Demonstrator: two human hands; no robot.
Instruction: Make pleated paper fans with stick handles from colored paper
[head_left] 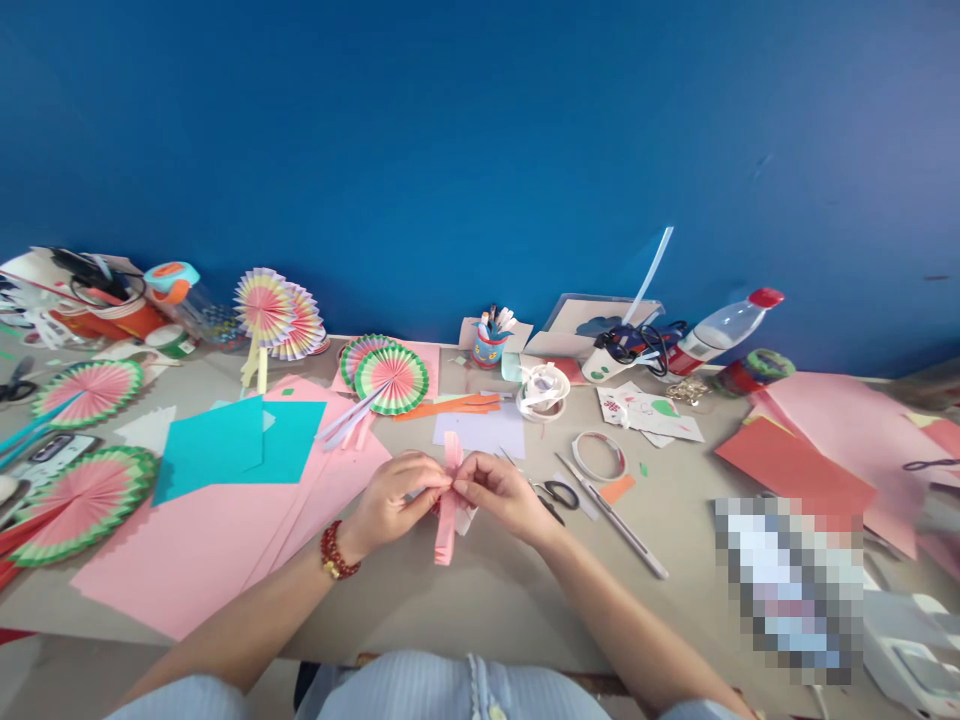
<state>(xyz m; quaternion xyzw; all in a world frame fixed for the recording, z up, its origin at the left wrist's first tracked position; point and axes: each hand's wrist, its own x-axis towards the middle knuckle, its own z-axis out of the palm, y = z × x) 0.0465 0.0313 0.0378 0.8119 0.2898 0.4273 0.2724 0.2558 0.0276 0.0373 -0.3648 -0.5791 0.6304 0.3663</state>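
Between my hands a narrow, folded pink paper strip (445,530) stands roughly lengthwise over the front of the table. My left hand (394,497) pinches it near its middle from the left, thumb and forefinger closed. From the right, my right hand (499,492) pinches the same spot, its fingertips almost meeting the left ones. Something small and white shows behind the strip, mostly covered. Black-handled scissors (561,493) lie just beyond my right hand, partly hidden by it.
Pink sheets (195,560) and teal paper (225,450) spread to the left, near pleated paper fans (391,380). A utility knife (622,527) and a tape roll (600,457) lie right. Along the blue wall stand a pen cup (489,347) and a tilted bottle (724,330).
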